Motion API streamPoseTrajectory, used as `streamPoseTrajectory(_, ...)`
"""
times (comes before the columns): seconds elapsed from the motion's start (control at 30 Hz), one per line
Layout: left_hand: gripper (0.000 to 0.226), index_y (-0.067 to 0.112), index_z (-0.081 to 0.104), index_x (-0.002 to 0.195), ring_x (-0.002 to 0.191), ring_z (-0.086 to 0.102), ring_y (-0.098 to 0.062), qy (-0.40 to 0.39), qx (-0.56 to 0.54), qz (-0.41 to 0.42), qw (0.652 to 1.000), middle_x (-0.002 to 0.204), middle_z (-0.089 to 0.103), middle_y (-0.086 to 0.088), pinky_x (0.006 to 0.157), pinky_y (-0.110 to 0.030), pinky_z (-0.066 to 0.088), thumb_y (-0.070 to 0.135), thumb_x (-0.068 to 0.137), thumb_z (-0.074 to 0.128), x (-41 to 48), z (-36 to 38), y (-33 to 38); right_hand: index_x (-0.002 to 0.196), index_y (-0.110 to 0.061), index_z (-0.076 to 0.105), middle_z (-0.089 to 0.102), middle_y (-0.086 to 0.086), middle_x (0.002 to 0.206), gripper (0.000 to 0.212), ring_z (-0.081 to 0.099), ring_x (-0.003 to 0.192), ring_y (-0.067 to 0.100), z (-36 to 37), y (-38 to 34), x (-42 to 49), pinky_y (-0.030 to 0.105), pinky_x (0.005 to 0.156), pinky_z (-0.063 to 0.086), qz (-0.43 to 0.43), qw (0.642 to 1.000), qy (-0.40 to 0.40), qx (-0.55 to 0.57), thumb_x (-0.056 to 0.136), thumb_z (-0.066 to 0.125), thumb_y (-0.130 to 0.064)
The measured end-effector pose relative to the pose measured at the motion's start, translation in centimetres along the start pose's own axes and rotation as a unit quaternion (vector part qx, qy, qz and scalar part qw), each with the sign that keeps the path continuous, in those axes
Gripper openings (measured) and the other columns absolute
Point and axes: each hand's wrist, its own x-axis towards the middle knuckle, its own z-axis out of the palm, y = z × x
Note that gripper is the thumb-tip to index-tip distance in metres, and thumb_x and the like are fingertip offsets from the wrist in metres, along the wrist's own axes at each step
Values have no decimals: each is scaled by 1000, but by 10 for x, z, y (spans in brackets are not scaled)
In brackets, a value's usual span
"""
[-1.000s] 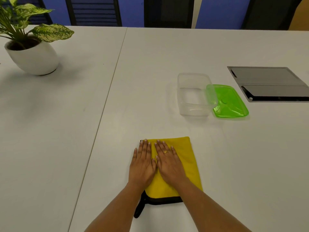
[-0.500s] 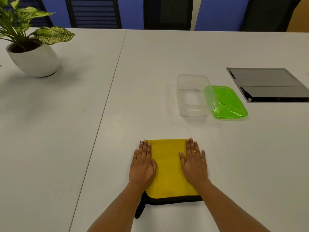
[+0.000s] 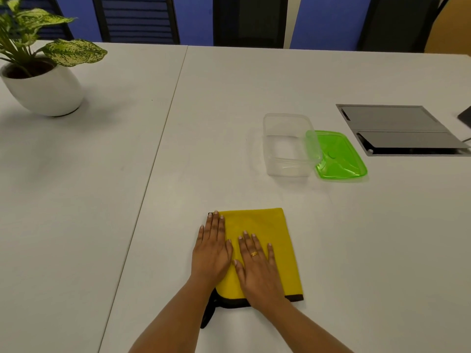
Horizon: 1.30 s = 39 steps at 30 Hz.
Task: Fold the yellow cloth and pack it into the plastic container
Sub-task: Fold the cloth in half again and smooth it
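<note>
Cloth point(image 3: 267, 230) lies folded on the table point(image 3: 356, 238) — left hand point(image 3: 212, 250) and right hand point(image 3: 256, 266) press it flat-fingered; container point(image 3: 288, 145) apart.

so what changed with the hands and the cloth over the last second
The right hand swept across the yellow cloth to its right edge, then came back beside the left hand, both flat. Nothing was gripped or let go. The left hand, cloth, clear container and green lid stayed put.
</note>
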Motion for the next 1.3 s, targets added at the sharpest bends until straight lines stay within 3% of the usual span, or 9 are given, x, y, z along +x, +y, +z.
streamPoseTrajectory(0.1,60,12,-10,147,147,-11,-19,-5,-4,0,1000,159,-11,-6,119,-31,-6,36,99,18,0,0,0,137,-16,44,46,2,144,57,42,133,22,0,13,-4,30,111,-4,-15,1000,-9,10,89,43,-46)
streamPoseTrajectory(0.27,62,14,-14,145,146,-13,-18,-18,-22,-2,1000,158,-14,-5,119,-31,-5,40,99,18,-1,-1,-2,147,-26,-4,-12,-10,154,66,-9,146,12,4,54,-4,35,118,-8,24,1000,-13,14,94,22,-55)
streamPoseTrajectory(0.53,55,9,15,148,145,16,-23,-22,-79,-25,996,157,16,-10,119,-34,17,30,99,32,19,-22,-4,143,-29,-13,-13,-8,157,64,-19,142,11,2,69,-6,43,119,-1,66,996,-43,35,95,23,-52)
streamPoseTrajectory(0.67,44,5,37,139,130,41,-27,-46,-123,-45,990,141,43,-15,107,-34,35,18,97,42,41,-40,-12,147,-25,-2,-10,-7,154,61,-4,146,19,-6,62,-6,53,116,2,59,997,-38,-26,94,9,-54)
streamPoseTrajectory(0.73,38,4,48,132,121,49,-28,-53,-130,-52,989,131,51,-17,101,-34,40,14,96,45,49,-46,-15,138,-19,43,37,1,149,67,35,138,26,-18,48,-8,57,109,25,12,999,7,-49,94,2,-50)
streamPoseTrajectory(0.8,34,4,53,127,116,53,-29,-59,-134,-61,987,125,56,-18,97,-34,43,14,94,48,53,-50,-17,111,-24,67,66,-1,123,58,59,118,23,-21,35,-15,48,103,37,-85,995,41,-37,95,17,-49)
streamPoseTrajectory(0.9,33,6,56,124,114,55,-28,-63,-140,-74,985,123,58,-17,95,-35,45,16,93,51,55,-52,-19,100,-33,64,68,-12,106,35,62,99,10,-20,21,-25,27,87,52,-222,975,-13,-1,82,46,-57)
streamPoseTrajectory(1.0,31,6,58,122,112,57,-28,-63,-141,-88,984,122,59,-17,92,-35,47,15,92,53,53,-53,-23,109,-29,60,65,-8,111,45,61,102,13,-20,21,-28,29,90,48,-304,946,-111,5,81,48,-62)
streamPoseTrajectory(1.3,28,4,60,117,104,60,-28,-40,-121,-131,983,114,62,-17,83,-35,50,11,90,55,37,-56,-35,99,-38,67,68,-20,103,32,65,96,2,-28,41,-24,20,78,51,-367,926,-57,-63,72,69,-52)
